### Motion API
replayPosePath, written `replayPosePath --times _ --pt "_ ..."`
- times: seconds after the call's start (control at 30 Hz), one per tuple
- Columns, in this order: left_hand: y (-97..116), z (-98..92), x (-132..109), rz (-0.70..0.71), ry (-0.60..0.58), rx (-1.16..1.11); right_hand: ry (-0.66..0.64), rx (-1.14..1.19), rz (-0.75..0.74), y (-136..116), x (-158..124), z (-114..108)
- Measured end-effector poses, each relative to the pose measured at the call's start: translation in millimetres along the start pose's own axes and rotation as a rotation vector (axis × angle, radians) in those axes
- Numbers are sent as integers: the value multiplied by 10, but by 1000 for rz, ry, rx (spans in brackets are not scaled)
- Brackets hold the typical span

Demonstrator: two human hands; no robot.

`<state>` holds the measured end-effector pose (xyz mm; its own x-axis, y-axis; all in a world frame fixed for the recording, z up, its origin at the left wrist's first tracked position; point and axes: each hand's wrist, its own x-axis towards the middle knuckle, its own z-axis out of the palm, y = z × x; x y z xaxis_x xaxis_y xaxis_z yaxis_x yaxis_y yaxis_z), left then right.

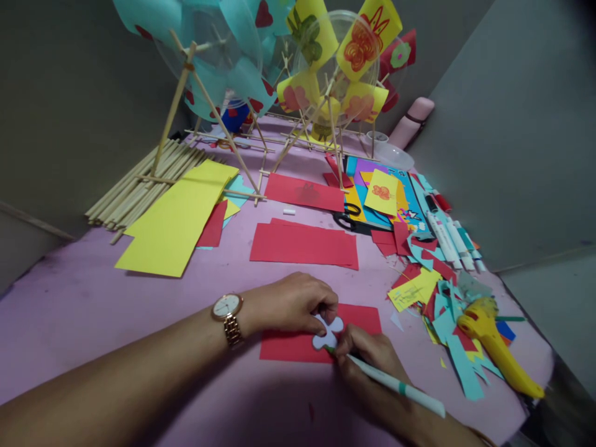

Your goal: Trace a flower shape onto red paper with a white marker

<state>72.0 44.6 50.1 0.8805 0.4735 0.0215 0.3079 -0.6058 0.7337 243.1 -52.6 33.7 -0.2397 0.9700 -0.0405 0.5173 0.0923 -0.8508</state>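
A red paper rectangle (284, 347) lies on the pink table, with a white flower-shaped cutout (325, 338) on top of it. My left hand (298, 304), with a watch at the wrist, pinches or presses the cutout from its upper left, fingers closed. In my right hand (367, 360) is a white marker with a green band (398, 386); its green tip meets the cutout's lower edge. More red strips (302, 244) lie just beyond my hands.
Yellow sheets (174, 220) and wooden sticks (135, 186) lie left. Paper scraps (454, 323), a yellow glue gun (500, 347), markers (449, 239) and black scissors (344, 220) are at right. Stick-framed wheels with blue paper (246, 87) and yellow paper (314, 37) stand behind.
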Motion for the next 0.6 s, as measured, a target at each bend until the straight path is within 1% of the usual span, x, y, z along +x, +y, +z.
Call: replayPosePath --times 0.2,0.37,0.47,0.6 --pt "6 11 -3 -5 4 -8 -34 109 41 -57 7 -23" --pt "12 -11 -2 -4 -3 -13 -33 165 85 -27 -9 -21" --pt "7 -27 -7 4 -8 -22 -31 206 69 -20 2 -24" --pt "-9 -31 -18 20 -10 -37 -16 163 42 -76 37 -26"
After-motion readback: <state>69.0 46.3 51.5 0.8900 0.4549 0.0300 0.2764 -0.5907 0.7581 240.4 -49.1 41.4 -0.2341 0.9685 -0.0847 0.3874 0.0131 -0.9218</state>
